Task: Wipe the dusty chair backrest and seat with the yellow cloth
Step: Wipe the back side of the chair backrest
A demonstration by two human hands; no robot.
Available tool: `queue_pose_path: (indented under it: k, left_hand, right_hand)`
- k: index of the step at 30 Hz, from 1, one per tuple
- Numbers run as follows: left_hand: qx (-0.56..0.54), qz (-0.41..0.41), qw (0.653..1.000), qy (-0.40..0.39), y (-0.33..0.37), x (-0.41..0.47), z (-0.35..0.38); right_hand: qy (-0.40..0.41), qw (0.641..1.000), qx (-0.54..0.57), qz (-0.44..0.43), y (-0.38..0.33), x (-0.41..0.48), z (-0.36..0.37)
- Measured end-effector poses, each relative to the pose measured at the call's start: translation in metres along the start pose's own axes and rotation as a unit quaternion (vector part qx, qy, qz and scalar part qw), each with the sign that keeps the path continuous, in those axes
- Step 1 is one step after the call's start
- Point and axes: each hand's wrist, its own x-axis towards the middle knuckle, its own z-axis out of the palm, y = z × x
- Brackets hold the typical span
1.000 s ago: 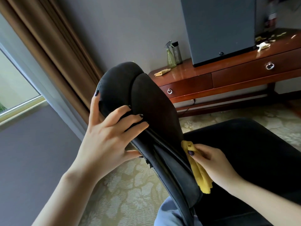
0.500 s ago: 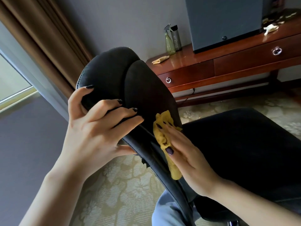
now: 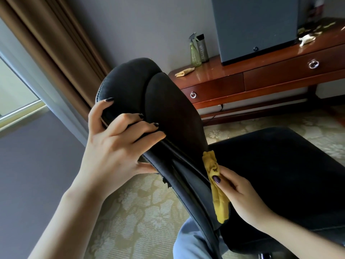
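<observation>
Head view: around nine o'clock the left hand [image 3: 115, 146] grips the top edge of the dark chair backrest [image 3: 171, 113], fingers curled over it. At four o'clock the right hand [image 3: 240, 191] pinches the yellow cloth [image 3: 221, 204] against the backrest's lower front, near the seat [image 3: 280, 165].

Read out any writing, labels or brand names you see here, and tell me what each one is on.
"MYBOTTLE": printed lengthwise on the grey bottle on the wooden desk; the letters are soft, so this is my best reading.
Green spray bottle: no label that can be read.
Grey box: a small round mark near its lower edge, too small to read.
Chair backrest and yellow cloth: no writing.
</observation>
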Motion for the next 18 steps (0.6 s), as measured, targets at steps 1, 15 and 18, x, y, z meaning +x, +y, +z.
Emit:
queue_pose_path:
  k: [1, 15, 18]
  left_hand:
    - [-0.003, -0.004, 1.0, -0.012, 0.002, 0.0, -0.001]
    - [0.009, -0.006, 1.0, -0.017, 0.005, -0.003, -0.005]
    - [0.012, 0.003, 1.0, 0.003, 0.004, -0.003, -0.002]
  right_hand:
    - [0.003, 1.0, 0.007, 0.018, 0.001, -0.001, -0.003]
    - [-0.003, 0.992, -0.066, -0.108, -0.063, 0.039, 0.028]
    - [-0.033, 0.981, -0.132, -0.137, -0.063, 0.047, 0.029]
